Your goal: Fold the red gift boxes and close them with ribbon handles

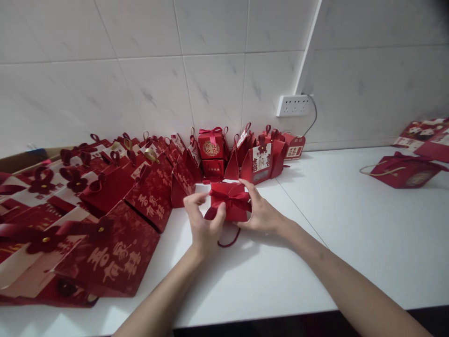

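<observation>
Small red card gift box [235, 215] with a dark red satin ribbon bow [230, 202] lies on the glossy white tabletop [358, 215], right in front of the person; right hand [263, 216] has it clasped along the right side, fingers at the far edge and thumb at the near one; left hand [205, 227] has its thumb over the bow's left part with fingers curled beside it, can't tell if ribbon is pinched; I'd keep that right hold firm but light so the card doesn't crease, and even the loops gently; watch the dark red cord loop [229, 243] poking out below; writing-wise, the big dark red patterned paper bag [112, 255] reads 吾家有囍; the red box with a white panel [294, 152] shows 囍; no brand I can make out
</observation>
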The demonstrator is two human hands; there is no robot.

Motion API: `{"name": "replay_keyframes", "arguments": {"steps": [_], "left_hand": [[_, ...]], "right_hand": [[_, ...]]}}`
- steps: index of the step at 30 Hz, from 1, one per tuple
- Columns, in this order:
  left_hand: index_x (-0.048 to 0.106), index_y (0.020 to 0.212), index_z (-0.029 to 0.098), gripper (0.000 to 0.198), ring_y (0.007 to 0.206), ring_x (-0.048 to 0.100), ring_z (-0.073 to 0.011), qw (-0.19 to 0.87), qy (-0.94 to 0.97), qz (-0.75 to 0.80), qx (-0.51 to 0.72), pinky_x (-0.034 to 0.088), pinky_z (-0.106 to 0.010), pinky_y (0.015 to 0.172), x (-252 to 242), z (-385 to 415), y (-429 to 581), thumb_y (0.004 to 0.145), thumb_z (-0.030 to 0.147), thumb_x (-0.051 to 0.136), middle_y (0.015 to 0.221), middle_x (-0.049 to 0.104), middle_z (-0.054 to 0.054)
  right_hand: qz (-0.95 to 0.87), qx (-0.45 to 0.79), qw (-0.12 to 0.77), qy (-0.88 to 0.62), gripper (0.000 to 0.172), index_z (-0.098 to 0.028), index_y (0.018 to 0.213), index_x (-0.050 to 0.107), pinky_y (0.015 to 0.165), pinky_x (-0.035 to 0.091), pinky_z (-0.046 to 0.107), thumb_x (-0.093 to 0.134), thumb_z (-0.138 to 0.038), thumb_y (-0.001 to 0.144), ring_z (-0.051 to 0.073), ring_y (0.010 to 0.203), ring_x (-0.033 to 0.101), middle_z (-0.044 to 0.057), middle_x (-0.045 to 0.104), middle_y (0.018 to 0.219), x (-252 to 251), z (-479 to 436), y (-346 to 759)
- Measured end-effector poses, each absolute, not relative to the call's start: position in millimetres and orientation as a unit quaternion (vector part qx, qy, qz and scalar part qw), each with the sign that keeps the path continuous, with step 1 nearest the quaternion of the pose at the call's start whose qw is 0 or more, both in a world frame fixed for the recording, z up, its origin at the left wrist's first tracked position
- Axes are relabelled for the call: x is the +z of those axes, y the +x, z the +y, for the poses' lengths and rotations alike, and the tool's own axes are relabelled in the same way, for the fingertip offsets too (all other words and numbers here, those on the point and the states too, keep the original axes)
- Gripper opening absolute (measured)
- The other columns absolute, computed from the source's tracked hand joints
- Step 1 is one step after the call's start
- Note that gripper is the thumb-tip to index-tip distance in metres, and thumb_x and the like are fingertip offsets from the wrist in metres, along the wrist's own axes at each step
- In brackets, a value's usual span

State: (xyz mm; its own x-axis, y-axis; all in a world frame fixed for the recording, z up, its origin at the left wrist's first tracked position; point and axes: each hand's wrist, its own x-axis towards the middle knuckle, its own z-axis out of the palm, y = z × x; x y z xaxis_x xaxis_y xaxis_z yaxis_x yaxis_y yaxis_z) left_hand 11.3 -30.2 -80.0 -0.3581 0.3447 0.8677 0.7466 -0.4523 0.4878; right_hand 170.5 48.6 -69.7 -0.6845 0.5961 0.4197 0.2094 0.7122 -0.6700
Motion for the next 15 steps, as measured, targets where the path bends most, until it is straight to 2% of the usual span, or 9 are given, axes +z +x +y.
{"name": "replay_keyframes", "arguments": {"steps": [2,5,7,12,15], "left_hand": [[0.053,0.109,0.021,0.033,0.088,0.050,-0.0175,0.075,-0.495,-0.562,-0.658,0.042,-0.031,0.077,-77.2,-27.9,7.2,0.080,0.030,0.065,0.098,0.050,-0.004],[0.060,0.092,0.022,0.011,0.084,0.052,-0.0164,0.004,-0.498,-0.579,-0.645,0.042,-0.030,0.075,-74.6,-26.6,4.0,0.086,0.030,0.057,0.090,0.054,-0.002],[0.061,0.085,0.022,0.006,0.079,0.052,-0.0147,0.038,-0.537,-0.548,-0.640,0.040,-0.028,0.071,-75.1,-27.3,4.6,0.087,0.024,0.056,0.083,0.053,-0.001],[0.063,0.086,0.024,0.007,0.065,0.050,-0.0115,0.239,-0.699,-0.415,-0.532,0.035,-0.029,0.066,-80.8,-29.9,9.9,0.084,0.017,0.062,0.071,0.053,0.002],[0.063,0.086,0.023,0.008,0.059,0.047,-0.0116,0.261,-0.725,-0.401,-0.496,0.034,-0.029,0.063,-83.1,-30.0,11.1,0.086,0.016,0.059,0.063,0.051,0.003]], "right_hand": [[-0.866,0.301,0.322,-0.235,0.102,-0.026,0.143,0.010,0.095,0.047,0.049,0.076,-0.028,0.065,0.029,0.111,0.058,0.015,0.051,0.125,-70.0,48.6,170.2],[-0.869,0.296,0.320,-0.235,0.102,-0.026,0.143,0.010,0.095,0.048,0.049,0.076,-0.026,0.065,0.028,0.109,0.059,0.014,0.052,0.124,-70.5,48.7,170.2],[-0.868,0.297,0.318,-0.238,0.102,-0.025,0.143,0.010,0.095,0.048,0.048,0.075,-0.026,0.065,0.028,0.108,0.059,0.015,0.052,0.124,-70.7,49.0,170.3],[-0.872,0.285,0.323,-0.232,0.102,-0.024,0.143,0.011,0.094,0.048,0.048,0.076,-0.028,0.064,0.032,0.117,0.054,0.019,0.042,0.136,-71.3,50.7,170.0],[-0.873,0.285,0.327,-0.221,0.102,-0.024,0.143,0.011,0.094,0.048,0.048,0.075,-0.028,0.064,0.032,0.117,0.053,0.019,0.040,0.137,-72.4,51.5,169.6]]}}
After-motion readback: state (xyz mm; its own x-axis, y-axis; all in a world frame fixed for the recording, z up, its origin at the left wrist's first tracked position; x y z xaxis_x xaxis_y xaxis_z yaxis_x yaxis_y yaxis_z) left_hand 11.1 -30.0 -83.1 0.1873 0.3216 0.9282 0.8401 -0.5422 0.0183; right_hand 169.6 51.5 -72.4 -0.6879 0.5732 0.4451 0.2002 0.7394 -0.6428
